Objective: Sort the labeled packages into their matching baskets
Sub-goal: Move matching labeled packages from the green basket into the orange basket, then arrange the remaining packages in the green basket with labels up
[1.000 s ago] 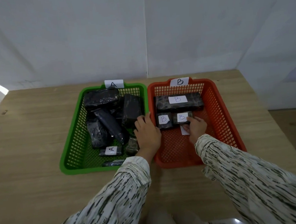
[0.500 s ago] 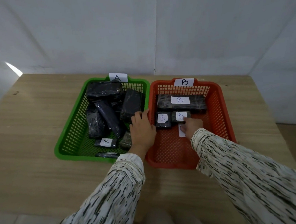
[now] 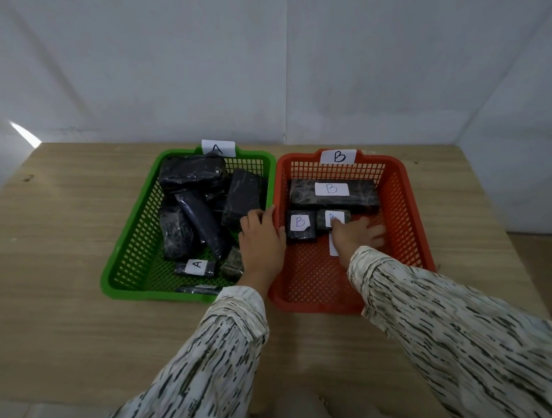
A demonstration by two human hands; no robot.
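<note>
Hands are in over both baskets on the wooden table [image 3: 52, 266]. Left hand [image 3: 263, 244] lies flat across the meeting rims of the green basket [image 3: 130, 258] and the orange basket [image 3: 404, 215]. Its fingers are straight and close together, tips at the lower edge of a black wrapped package [image 3: 244, 196] leaning at the green basket's right side.

Right hand [image 3: 356, 238] is down inside the orange basket, fingers spread wide, index fingertip on the label of a small B package [image 3: 323, 221]. Just to its left sits another small B package [image 3: 300, 225], and a long B package [image 3: 333, 196] lies across the back behind both. A white paper slip [image 3: 333, 252] peeks out from under the right hand.

Over in the green basket there's a heap of dark packages [image 3: 193, 217], with a small A package [image 3: 195, 267] near the front. An A tag [image 3: 218, 147] and a B tag [image 3: 339, 157] stand on the back rims.
</note>
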